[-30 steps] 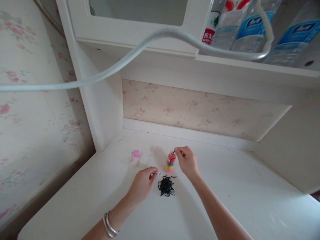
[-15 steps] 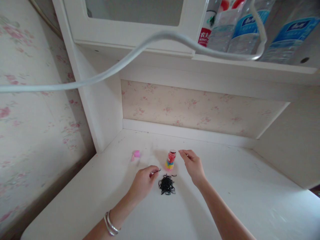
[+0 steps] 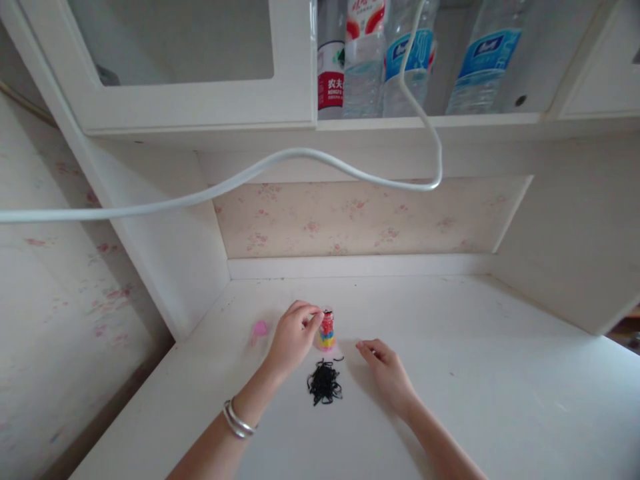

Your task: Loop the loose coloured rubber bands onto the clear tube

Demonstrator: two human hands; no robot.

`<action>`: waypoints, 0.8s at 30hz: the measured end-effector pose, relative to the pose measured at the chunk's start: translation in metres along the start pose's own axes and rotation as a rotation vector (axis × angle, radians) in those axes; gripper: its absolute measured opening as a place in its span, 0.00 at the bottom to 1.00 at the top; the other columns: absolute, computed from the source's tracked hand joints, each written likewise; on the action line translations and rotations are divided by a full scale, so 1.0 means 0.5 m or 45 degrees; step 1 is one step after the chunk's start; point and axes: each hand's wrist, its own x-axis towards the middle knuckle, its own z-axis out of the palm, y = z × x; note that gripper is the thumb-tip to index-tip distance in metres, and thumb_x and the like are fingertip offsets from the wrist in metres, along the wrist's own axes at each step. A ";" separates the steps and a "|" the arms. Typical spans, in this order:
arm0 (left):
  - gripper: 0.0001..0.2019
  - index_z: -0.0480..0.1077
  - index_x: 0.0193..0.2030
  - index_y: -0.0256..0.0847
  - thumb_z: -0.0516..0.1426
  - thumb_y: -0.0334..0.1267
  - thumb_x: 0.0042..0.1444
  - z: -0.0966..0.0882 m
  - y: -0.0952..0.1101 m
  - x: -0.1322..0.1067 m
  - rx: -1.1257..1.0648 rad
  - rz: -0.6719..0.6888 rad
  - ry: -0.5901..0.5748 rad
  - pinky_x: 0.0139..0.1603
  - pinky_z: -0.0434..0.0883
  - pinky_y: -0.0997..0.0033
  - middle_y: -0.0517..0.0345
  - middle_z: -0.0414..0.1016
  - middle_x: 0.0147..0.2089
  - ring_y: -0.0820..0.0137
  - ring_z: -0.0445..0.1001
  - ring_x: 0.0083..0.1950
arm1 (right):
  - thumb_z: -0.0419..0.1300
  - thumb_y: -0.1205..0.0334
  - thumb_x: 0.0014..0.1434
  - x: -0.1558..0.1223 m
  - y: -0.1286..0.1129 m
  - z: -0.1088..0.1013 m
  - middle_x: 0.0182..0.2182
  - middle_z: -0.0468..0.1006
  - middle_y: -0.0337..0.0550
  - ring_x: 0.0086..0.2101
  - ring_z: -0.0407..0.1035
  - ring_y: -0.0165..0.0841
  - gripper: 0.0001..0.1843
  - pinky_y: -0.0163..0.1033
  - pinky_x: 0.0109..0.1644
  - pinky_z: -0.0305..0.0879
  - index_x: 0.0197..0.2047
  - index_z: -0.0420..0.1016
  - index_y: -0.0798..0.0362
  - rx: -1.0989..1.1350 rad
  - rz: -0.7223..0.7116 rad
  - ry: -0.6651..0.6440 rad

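My left hand (image 3: 293, 337) is pinched at the mouth of a small clear bottle (image 3: 326, 331) that stands upright on the white desk (image 3: 450, 373) and holds coloured bands in red, blue and yellow layers. What its fingertips pinch is too small to name. A pile of small black elastic bands (image 3: 324, 383) lies just in front of the bottle. My right hand (image 3: 386, 368) rests low on the desk to the right of the pile, fingers loosely curled and pointing at it, holding nothing I can see.
A small pink cap (image 3: 259, 329) lies left of the bottle. A white cable (image 3: 280, 160) hangs across the view. Water bottles (image 3: 400, 60) stand on the upper shelf. A white cabinet side (image 3: 165, 267) bounds the desk at left, another panel (image 3: 575, 253) at right.
My left hand rose from beside the black pile to the bottle's mouth. My right hand left the bottle and came down to the desk right of the pile. The camera tilted up.
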 end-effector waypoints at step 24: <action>0.13 0.73 0.37 0.41 0.50 0.42 0.58 0.012 -0.006 0.027 0.230 0.011 0.029 0.40 0.68 0.72 0.56 0.73 0.40 0.73 0.71 0.35 | 0.50 0.53 0.59 -0.025 -0.004 -0.008 0.33 0.72 0.41 0.29 0.66 0.30 0.16 0.35 0.36 0.60 0.39 0.77 0.49 -0.258 -0.221 -0.149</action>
